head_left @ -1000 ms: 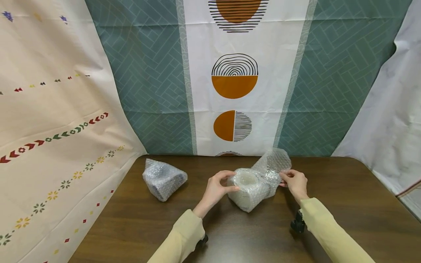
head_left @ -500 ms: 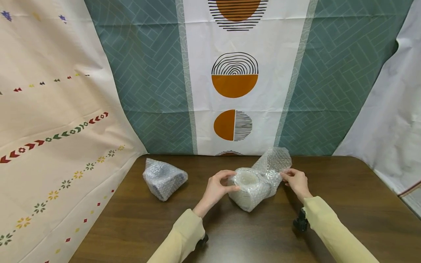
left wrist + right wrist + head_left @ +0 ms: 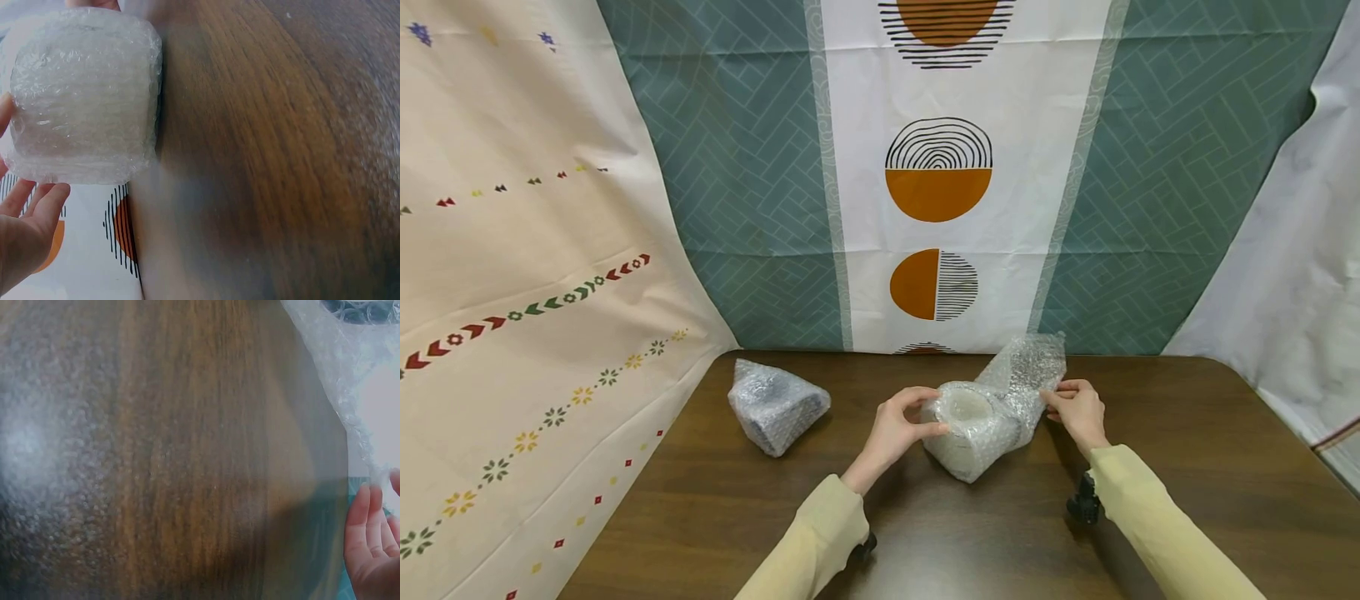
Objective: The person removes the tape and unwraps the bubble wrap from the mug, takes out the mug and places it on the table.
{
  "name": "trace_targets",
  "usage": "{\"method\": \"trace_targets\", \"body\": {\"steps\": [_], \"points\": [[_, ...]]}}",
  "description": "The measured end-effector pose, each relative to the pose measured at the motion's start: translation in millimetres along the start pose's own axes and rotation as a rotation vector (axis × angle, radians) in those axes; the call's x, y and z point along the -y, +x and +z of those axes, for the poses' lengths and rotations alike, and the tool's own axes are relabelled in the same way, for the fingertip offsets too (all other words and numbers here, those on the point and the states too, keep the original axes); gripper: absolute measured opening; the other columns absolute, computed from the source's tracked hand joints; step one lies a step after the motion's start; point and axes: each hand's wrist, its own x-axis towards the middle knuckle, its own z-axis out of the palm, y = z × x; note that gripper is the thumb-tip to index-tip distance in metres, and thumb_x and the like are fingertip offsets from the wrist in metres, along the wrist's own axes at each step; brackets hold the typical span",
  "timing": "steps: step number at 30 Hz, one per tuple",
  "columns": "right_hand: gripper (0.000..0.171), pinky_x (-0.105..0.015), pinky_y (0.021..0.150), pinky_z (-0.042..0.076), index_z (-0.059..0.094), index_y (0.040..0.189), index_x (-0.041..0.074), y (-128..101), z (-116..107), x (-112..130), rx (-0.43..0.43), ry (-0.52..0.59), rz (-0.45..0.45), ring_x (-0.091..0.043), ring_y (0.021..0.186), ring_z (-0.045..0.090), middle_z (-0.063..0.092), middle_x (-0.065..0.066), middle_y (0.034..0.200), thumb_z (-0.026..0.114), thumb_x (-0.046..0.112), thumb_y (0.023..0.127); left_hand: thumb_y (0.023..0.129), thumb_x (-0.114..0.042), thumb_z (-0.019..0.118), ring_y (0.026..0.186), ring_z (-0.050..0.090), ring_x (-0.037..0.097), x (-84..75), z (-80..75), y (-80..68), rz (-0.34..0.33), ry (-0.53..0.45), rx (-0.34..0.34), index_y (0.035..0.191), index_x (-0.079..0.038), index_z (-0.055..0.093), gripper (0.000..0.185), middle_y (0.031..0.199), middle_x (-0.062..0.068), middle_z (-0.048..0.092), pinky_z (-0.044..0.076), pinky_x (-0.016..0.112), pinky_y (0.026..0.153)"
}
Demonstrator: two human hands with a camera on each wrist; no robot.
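A bundle wrapped in clear bubble wrap (image 3: 967, 431) lies on the dark wooden table (image 3: 1187, 483), its open end turned toward me. My left hand (image 3: 901, 427) grips the bundle's left rim with thumb and curled fingers; the bubble-wrapped bundle (image 3: 81, 97) fills the upper left of the left wrist view. My right hand (image 3: 1075, 411) pinches the loose flap of bubble wrap (image 3: 1026, 371) that rises behind the bundle. In the right wrist view the flap (image 3: 350, 375) runs down to the fingers (image 3: 365, 534) at the right edge.
A second bubble-wrapped bundle (image 3: 775, 406) lies on the table to the left. Patterned cloths (image 3: 936, 192) hang behind and at both sides of the table. A small black object (image 3: 1081, 504) sits under my right forearm.
My right hand has lifted slightly and pulled the flap a little tauter. The left hand and the bundle have stayed put.
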Motion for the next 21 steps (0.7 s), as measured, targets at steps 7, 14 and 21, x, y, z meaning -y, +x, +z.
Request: {"method": "trace_targets", "body": {"steps": [7,14,21], "points": [[0.040,-0.031,0.056,0.053,0.042,0.110,-0.009,-1,0,3,-0.056,0.003,0.003,-0.021,0.062,0.062,0.061,-0.019,0.086,0.065,0.010,0.083,0.073,-0.004,0.075,0.100,0.051,0.036,-0.1,-0.8,1.2,0.007,-0.005,0.005,0.112,0.005,0.059,0.043,0.112,0.019,0.055,0.042,0.051,0.084],[0.032,-0.035,0.041,0.049,0.046,0.102,-0.010,4,-1,-5,-0.084,0.023,-0.073,-0.015,0.055,0.059,0.060,-0.015,0.078,0.062,0.009,0.083,0.073,-0.004,0.075,0.101,0.050,0.037,-0.3,-1.1,0.7,-0.001,-0.007,0.005,0.112,0.005,0.059,0.043,0.113,0.019,0.054,0.041,0.050,0.085],[0.024,-0.038,0.045,0.050,0.052,0.101,-0.008,-5,-1,5,-0.087,-0.033,-0.111,-0.022,0.063,0.062,0.059,-0.016,0.082,0.058,0.008,0.084,0.073,-0.003,0.075,0.100,0.050,0.036,-0.6,-0.9,-0.2,0.009,0.006,0.006,0.111,0.006,0.059,0.042,0.112,0.019,0.055,0.041,0.050,0.085]]}}
